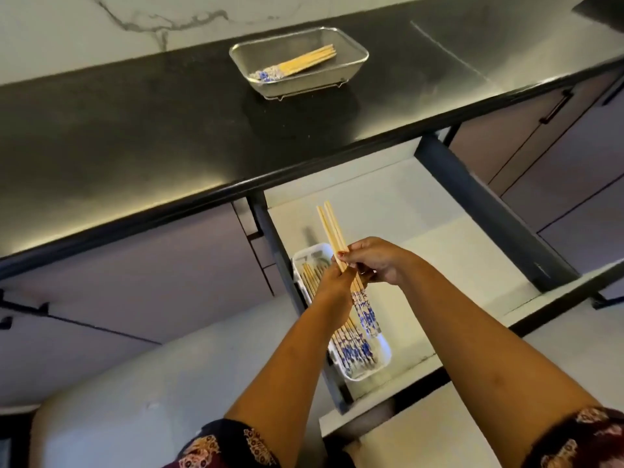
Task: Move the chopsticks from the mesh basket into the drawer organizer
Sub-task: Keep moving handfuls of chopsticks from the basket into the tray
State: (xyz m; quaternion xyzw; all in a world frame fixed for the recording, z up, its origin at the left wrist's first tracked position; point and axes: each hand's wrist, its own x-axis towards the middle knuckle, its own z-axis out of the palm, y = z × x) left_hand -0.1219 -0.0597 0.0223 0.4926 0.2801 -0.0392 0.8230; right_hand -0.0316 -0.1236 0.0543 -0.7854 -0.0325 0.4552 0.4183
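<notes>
A small bunch of wooden chopsticks [332, 228] with blue-and-white patterned ends is held over the open drawer by both hands. My left hand [334, 282] grips the middle of the bunch from below. My right hand [374, 261] pinches the same chopsticks from the right. Under them lies the white drawer organizer [383, 361] with several chopsticks [351, 352] in it. On the black counter stands the mesh basket [358, 60] with several more chopsticks [304, 62] lying across it.
The open drawer [439, 265] has a pale floor and dark side rails. The black countertop [135, 130] overhangs its back. Purple-grey cabinet fronts [557, 146] with dark handles flank the drawer. A marble wall [101, 21] rises behind the counter.
</notes>
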